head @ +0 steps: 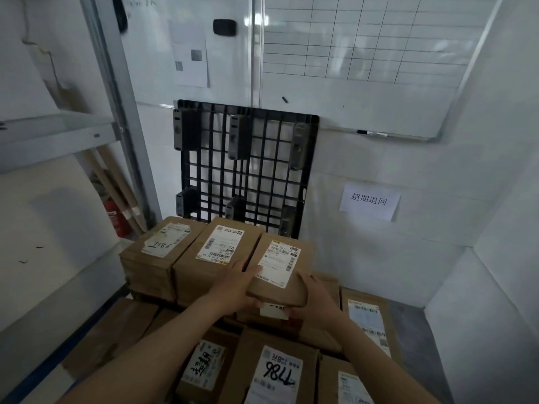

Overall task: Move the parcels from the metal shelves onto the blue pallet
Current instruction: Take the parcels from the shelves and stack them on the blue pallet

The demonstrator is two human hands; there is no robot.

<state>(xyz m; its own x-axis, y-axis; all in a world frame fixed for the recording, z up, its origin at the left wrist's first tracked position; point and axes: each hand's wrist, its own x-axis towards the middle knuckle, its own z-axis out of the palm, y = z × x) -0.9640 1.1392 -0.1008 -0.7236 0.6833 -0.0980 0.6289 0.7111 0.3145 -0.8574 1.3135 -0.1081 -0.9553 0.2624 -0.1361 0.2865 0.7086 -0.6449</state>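
Note:
A flat brown cardboard parcel with a white label rests on top of the stack, at the right end of the back row. My left hand grips its left side and near edge. My right hand grips its near right corner. Two similar labelled parcels lie beside it to the left. Lower parcels fill the foreground. A strip of the blue pallet shows along the left edge under the stack. A metal shelf stands at the left.
A black plastic pallet leans upright against the wall behind the stack. A whiteboard hangs above, a paper sign on the right wall. A red fire extinguisher and cardboard tubes stand behind the shelf post.

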